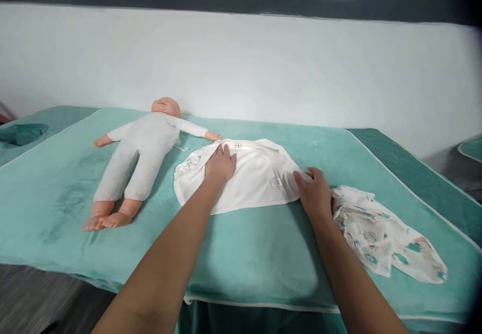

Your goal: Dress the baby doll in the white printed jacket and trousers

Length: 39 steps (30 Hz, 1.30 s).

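A white baby top (252, 178) lies spread on the green bed cover, its inner side and neck label showing and a printed part at its left. My left hand (221, 164) rests flat on the cloth near the neckline, fingers stretched out. At the right edge of the top, my right hand (313, 191) pinches the fabric between thumb and fingers. To the left lies a baby doll (145, 143) on its back in a white body suit, one of its hands close to the top. Printed baby clothing (380, 228) lies crumpled beside my right forearm.
The green cover (259, 263) has white piping and a front edge near my forearms. Behind it rises a white wall (241, 68) with a dark band above. A darker green section (406, 158) borders the right side. Dark floor (45, 294) shows at lower left.
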Available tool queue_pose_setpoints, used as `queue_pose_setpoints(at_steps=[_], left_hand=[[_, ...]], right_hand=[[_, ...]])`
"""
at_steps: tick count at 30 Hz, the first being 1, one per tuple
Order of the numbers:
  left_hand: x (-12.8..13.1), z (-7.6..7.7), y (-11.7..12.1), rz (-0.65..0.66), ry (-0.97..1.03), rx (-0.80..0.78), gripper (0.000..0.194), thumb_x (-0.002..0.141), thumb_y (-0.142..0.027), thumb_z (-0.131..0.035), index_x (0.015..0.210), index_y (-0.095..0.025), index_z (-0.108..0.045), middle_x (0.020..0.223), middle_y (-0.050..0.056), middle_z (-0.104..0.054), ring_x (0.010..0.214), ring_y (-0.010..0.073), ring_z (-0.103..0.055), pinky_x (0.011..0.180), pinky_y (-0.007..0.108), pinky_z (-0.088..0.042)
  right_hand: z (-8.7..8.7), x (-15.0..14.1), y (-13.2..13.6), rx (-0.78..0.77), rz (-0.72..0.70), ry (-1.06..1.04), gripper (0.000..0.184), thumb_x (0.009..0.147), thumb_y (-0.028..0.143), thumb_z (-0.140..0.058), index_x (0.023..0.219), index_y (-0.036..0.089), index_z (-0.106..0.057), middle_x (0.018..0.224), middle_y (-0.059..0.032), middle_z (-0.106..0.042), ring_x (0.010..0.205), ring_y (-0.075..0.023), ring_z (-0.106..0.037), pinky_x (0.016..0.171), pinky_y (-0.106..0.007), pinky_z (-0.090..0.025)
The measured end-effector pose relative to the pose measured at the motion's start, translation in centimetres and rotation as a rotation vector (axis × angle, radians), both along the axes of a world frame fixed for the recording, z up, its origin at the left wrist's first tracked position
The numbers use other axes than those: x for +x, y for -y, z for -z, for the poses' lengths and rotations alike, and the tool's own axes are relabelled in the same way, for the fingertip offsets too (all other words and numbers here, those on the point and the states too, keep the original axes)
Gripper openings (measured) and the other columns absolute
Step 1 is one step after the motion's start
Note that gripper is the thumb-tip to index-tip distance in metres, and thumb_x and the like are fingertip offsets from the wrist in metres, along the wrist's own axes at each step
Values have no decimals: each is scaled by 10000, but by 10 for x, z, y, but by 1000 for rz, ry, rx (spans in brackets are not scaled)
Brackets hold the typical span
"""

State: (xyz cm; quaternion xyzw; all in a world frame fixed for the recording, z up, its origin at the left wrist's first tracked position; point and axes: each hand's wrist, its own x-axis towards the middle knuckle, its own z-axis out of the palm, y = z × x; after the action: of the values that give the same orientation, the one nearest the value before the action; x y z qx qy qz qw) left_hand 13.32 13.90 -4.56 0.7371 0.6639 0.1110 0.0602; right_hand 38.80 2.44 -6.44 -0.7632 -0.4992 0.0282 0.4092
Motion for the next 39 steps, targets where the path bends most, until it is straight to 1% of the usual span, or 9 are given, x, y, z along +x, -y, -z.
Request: queue_pose_setpoints(at_steps=[7, 12, 18, 22, 25, 29, 31, 36, 39], left_hand=[[-1, 3, 0, -2, -1, 31, 657, 1009, -476, -214, 1544, -118, -345, 1631, 176, -315, 1497, 314, -322, 1200, 462, -317], [-1, 5, 0, -2, -6, 72, 617, 1006, -455, -254, 1514, -130, -387, 1595, 184, -374, 1466, 326, -370, 1177, 467, -348], [0, 4, 1, 4, -15, 107, 553, 1006, -406, -278, 1460, -143, -452, 1550, 184, -440, 1419, 323, -435, 1150, 462, -382], [0, 5, 1, 5, -17, 129, 529, 1005, -383, -289, 1440, -143, -469, 1541, 177, -454, 1413, 310, -445, 1146, 446, -390], [0, 7, 1, 2, -18, 140, 520, 1005, -386, -287, 1424, -148, -482, 1529, 174, -467, 1395, 314, -463, 1133, 451, -402], [0, 7, 1, 2, -15, 141, 505, 1006, -386, -280, 1400, -158, -500, 1523, 168, -474, 1388, 312, -468, 1125, 454, -408], [0, 6, 1, 3, -13, 139, 496, 1005, -385, -282, 1384, -162, -512, 1517, 166, -481, 1386, 312, -468, 1123, 455, -410], [1, 6, 1, -3, -12, 141, 486, 999, -368, -294, 1384, -165, -510, 1510, 163, -490, 1369, 308, -486, 1123, 451, -410], [1, 6, 1, -8, -12, 146, 472, 1001, -373, -291, 1363, -179, -522, 1510, 152, -489, 1378, 299, -477, 1131, 446, -403]], right_hand=[[-5, -18, 11, 283, -251, -109, 349, 860, 345, -620, 1173, 193, -635, 1138, -102, -682, 1049, -259, -627, 953, -425, -473], [-7, -24, 27, 230, -592, -55, 217, 936, 363, -586, 1099, 235, -653, 1110, -67, -687, 1057, -239, -612, 950, -402, -468], [1, -16, 18, 62, -398, 35, 432, 835, 477, -695, 1152, 187, -647, 1149, -119, -663, 1098, -305, -580, 944, -452, -452], [-6, -16, 15, -33, -442, 32, 243, 871, 426, -634, 967, 216, -712, 975, -69, -702, 898, -242, -621, 814, -380, -457], [-21, -6, 6, 13, -357, -218, 185, 842, 382, -650, 850, 205, -706, 795, -19, -676, 722, -173, -582, 703, -320, -449], [-44, 25, -30, 164, -190, -933, 145, 736, 276, -723, 801, 184, -632, 707, 17, -579, 620, -119, -526, 540, -242, -430], [-46, 41, -51, 195, -121, -1098, 134, 774, 261, -655, 767, 194, -539, 729, 12, -558, 619, -112, -541, 516, -227, -450], [-20, 51, -74, 360, 111, -1058, 92, 866, 304, -516, 881, 229, -465, 900, 13, -563, 724, -92, -582, 585, -199, -502], [-1, 42, -74, 377, 99, -721, 247, 807, 365, -609, 990, 218, -532, 997, -13, -598, 837, -129, -604, 726, -264, -528]])
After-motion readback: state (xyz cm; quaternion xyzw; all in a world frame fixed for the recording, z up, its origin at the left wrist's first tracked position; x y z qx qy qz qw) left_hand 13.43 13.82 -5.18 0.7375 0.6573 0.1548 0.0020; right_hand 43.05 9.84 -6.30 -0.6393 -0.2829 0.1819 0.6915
